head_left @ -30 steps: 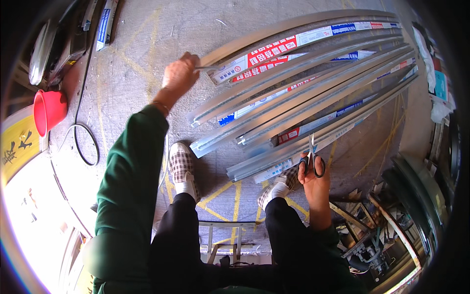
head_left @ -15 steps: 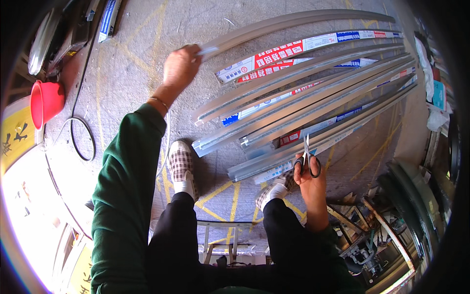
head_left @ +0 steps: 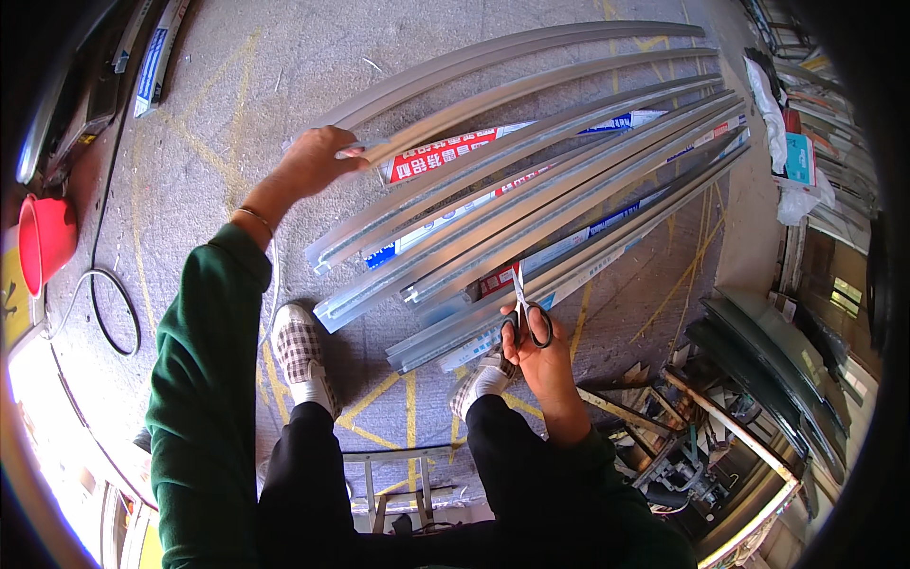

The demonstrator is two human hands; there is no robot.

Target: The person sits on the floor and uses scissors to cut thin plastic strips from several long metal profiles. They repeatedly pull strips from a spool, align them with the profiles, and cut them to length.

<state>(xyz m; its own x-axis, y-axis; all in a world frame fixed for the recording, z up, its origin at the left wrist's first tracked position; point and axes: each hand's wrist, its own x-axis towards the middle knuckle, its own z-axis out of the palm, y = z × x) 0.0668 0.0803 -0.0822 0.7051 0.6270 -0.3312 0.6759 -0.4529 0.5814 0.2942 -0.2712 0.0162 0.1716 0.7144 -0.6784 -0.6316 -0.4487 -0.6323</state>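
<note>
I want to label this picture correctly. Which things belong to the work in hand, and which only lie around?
In use:
- left hand on a grey metal profile
- right hand holding scissors
- stacked wrapped profiles

Lying about:
- red bucket
- black cable
- white bag

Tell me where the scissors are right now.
In the head view, the scissors are in the right hand, lower centre, blades pointing up at the near edge of the long metal profiles, just above the right shoe.
</note>
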